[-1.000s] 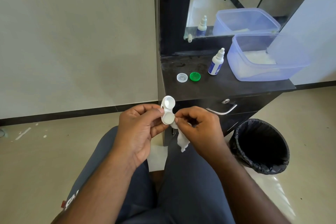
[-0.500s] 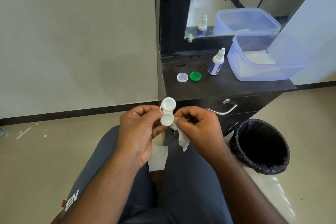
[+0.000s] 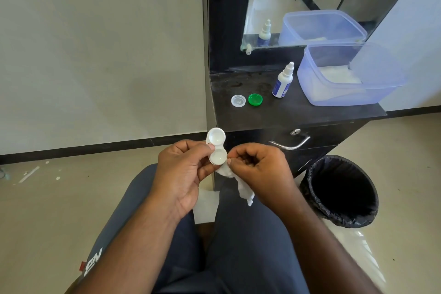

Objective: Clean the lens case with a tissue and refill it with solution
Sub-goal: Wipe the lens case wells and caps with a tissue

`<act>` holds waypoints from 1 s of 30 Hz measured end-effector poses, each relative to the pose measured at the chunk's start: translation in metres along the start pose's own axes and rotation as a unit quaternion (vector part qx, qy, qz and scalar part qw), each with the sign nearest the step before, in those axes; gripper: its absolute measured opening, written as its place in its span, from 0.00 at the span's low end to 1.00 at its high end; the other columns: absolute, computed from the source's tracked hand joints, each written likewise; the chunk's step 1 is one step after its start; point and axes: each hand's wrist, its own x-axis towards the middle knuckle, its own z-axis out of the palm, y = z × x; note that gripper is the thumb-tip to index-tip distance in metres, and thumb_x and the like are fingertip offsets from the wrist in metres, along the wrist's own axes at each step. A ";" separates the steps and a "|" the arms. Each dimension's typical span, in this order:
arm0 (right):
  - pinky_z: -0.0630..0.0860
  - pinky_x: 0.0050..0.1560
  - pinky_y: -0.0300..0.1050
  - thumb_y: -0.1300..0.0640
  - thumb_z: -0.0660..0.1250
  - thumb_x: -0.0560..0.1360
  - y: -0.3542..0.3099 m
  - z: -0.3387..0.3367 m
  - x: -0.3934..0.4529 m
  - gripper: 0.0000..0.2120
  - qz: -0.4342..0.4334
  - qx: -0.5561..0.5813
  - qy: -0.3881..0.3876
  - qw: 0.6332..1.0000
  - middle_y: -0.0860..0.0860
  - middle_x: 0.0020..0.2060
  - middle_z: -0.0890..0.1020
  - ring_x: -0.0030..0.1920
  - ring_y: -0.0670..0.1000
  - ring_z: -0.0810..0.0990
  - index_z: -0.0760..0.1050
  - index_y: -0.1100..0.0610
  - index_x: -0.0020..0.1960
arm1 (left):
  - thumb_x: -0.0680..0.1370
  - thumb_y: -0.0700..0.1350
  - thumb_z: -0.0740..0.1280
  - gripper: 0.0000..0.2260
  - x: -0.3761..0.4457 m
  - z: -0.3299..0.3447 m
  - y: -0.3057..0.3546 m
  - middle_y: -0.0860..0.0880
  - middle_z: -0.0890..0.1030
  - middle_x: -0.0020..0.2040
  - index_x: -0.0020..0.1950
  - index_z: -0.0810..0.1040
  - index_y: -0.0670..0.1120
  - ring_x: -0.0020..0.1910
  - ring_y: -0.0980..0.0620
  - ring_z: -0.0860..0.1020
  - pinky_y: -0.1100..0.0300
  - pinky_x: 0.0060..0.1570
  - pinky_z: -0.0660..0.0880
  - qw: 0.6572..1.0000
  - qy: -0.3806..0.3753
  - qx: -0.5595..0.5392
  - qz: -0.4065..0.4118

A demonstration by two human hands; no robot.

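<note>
Head view: seated person, both hands raised over the lap in front of a black desk (image 3: 298, 112).

Left hand (image 3: 183, 174) has thumb and fingers closed on the waist of a small white plastic two-well lens case (image 3: 216, 147), both wells open and facing the camera, one well above the other. Right hand (image 3: 257, 169) pinches a crumpled white tissue (image 3: 238, 185) at the case's lower well; loose end hangs down past the palm. Whether the tissue is inside the well or just at its rim, cannot tell.

Handling, as judged: case is light, rigid, smooth, likely slippery once wet. Best held at the narrow bridge between wells, as now, leaving both cups free. Tissue is soft and limp, tears easily when damp; a twisted corner should reach the cup floor.

Count:
- lens case: one, two wells
- loose caps on desk: two, a clear round cap (image 3: 238, 101) and a green round cap (image 3: 255, 99), side by side
- white solution bottle with blue label (image 3: 282, 81): one, upright, plus its mirror reflection
- translucent blue plastic tub (image 3: 346, 93): one on desk
- black-lined waste bin (image 3: 341, 191): one, on the floor at right
- white sheet on the floor between the knees (image 3: 205, 207): one
</note>
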 end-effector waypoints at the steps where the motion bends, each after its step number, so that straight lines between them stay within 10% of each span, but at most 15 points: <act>1: 0.79 0.43 0.39 0.62 0.69 0.72 0.000 0.000 0.000 0.05 0.001 0.013 0.009 1.000 0.47 0.37 0.83 0.39 0.45 0.81 0.82 0.55 0.43 | 0.72 0.33 0.70 0.06 0.000 0.001 0.001 0.39 0.85 0.40 0.37 0.78 0.40 0.38 0.46 0.85 0.58 0.34 0.81 1.000 -0.005 -0.001 -0.001; 16: 0.79 0.39 0.43 0.65 0.70 0.72 0.002 0.004 0.004 0.05 0.047 0.202 0.058 0.976 0.52 0.35 0.85 0.37 0.50 0.83 0.83 0.57 0.41 | 0.74 0.33 0.67 0.07 -0.001 0.012 -0.005 0.38 0.85 0.45 0.37 0.73 0.41 0.43 0.43 0.85 0.56 0.39 0.82 0.997 -0.003 -0.071 -0.010; 30: 0.76 0.47 0.32 0.57 0.71 0.71 0.012 0.000 -0.001 0.07 -0.261 -0.085 0.071 0.959 0.50 0.42 0.83 0.45 0.43 0.80 0.83 0.59 0.47 | 0.74 0.34 0.66 0.09 -0.003 0.011 0.000 0.39 0.85 0.39 0.54 0.77 0.34 0.35 0.47 0.84 0.59 0.34 0.82 0.993 0.011 -0.102 -0.050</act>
